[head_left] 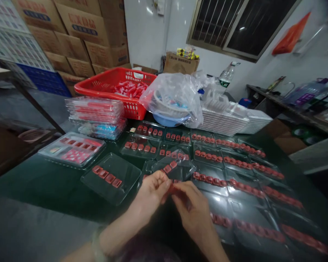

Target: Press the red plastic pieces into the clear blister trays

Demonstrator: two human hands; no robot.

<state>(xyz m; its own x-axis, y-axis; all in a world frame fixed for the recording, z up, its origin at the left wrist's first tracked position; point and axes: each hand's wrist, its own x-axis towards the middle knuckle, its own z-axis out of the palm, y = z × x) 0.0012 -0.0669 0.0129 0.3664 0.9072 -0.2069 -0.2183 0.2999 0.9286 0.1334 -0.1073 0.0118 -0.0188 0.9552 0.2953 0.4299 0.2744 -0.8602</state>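
Note:
My left hand [152, 191] and my right hand [192, 209] meet low in the middle of the view, fingers pinched together on a small red piece [171, 189]. They hover over a clear plastic blister tray [175, 168] that holds a short row of red square pieces. Many more clear trays [236, 162] with rows of red pieces cover the dark green table [51, 185]. One tray [110, 176] lies to the left of my hands.
A red basket [109, 85] of red-and-white items stands at the back beside a stack of filled packs [97, 114]. A plastic bag [175, 96] covers bowls. White stacked trays [224, 118] sit right of it. Cardboard boxes [79, 32] line the wall.

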